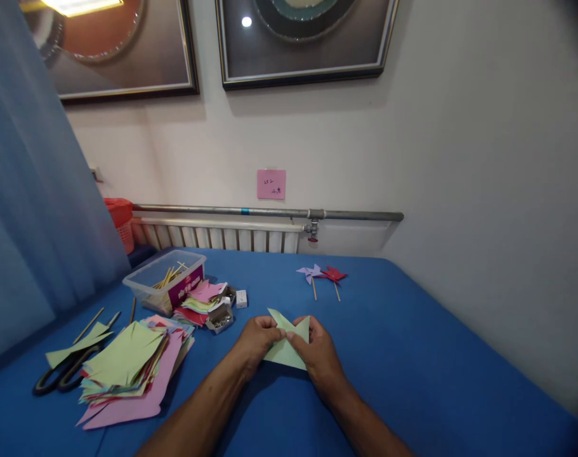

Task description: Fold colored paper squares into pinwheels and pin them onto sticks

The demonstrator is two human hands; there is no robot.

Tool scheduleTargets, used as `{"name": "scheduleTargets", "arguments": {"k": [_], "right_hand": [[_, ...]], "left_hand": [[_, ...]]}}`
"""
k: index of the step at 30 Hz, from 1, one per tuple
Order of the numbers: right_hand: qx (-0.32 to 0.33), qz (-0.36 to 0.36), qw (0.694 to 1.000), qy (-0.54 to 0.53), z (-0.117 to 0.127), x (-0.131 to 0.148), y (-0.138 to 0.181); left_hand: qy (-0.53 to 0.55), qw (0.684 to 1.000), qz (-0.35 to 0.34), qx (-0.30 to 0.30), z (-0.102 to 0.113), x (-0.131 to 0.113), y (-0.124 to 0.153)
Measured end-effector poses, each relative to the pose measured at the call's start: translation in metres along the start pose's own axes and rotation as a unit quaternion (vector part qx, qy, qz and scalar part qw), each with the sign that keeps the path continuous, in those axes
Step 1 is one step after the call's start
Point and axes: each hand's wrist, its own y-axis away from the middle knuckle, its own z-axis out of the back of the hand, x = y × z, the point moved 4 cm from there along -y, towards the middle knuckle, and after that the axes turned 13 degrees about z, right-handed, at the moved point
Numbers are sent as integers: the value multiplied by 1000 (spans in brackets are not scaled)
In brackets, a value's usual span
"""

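Note:
A pale green paper sheet (289,353) is held between both hands above the blue table, with pointed flaps standing up at its top. My left hand (259,339) pinches its left side, thumb on the paper near the middle. My right hand (318,351) grips the right side, its thumb pressed close to the left thumb. Some of the fingers are hidden behind the sheet. Beyond the hands lie a lilac paper pinwheel (309,273) and a red paper pinwheel (334,275), each on a thin stick.
On the left sits a stack of cut paper (127,355) beside black-handled scissors (70,373). Behind it stand a clear plastic box (146,285) with sticks and a small open box of metal pieces (220,318). A blue curtain (32,178) hangs at left; a radiator (222,236) lines the wall.

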Motion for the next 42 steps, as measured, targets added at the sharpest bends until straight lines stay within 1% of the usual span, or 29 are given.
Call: {"name": "scheduleTargets", "arguments": {"k": [5,7,9,11,13,16,18,23,26,30,34,39,42], "right_hand": [[8,-8,999,-41,1,4,-1],[21,-5,999,-49,4,10,-1],[38,21,999,-29,8,18,0],[65,57,996,2,11,27,1],[111,82,990,23,11,35,4],[185,96,977,45,6,41,9],[204,94,972,64,4,42,11],[179,100,973,107,6,41,9],[177,93,976,91,6,38,7],[146,77,984,72,7,32,6],[121,65,989,46,4,26,6],[95,59,993,45,4,22,6],[84,39,996,1,6,25,4]], "left_hand": [[-7,1000,-17,12,3,1,-3],[0,1000,-22,3,8,0,-4],[7,1000,-24,-14,13,-1,-6],[14,999,-22,-28,19,-3,-8],[21,999,-21,-35,23,-5,-8],[21,999,-23,-38,27,-9,-8],[16,999,-23,-34,27,-10,-7],[-1,999,-27,-32,23,-11,-4],[-17,999,-35,-23,19,-11,-2],[-18,999,-47,-15,14,-10,-1],[-19,998,-54,-18,10,-9,0],[10,999,-40,-10,8,-7,0],[38,999,-35,-9,12,-6,-2]]}}
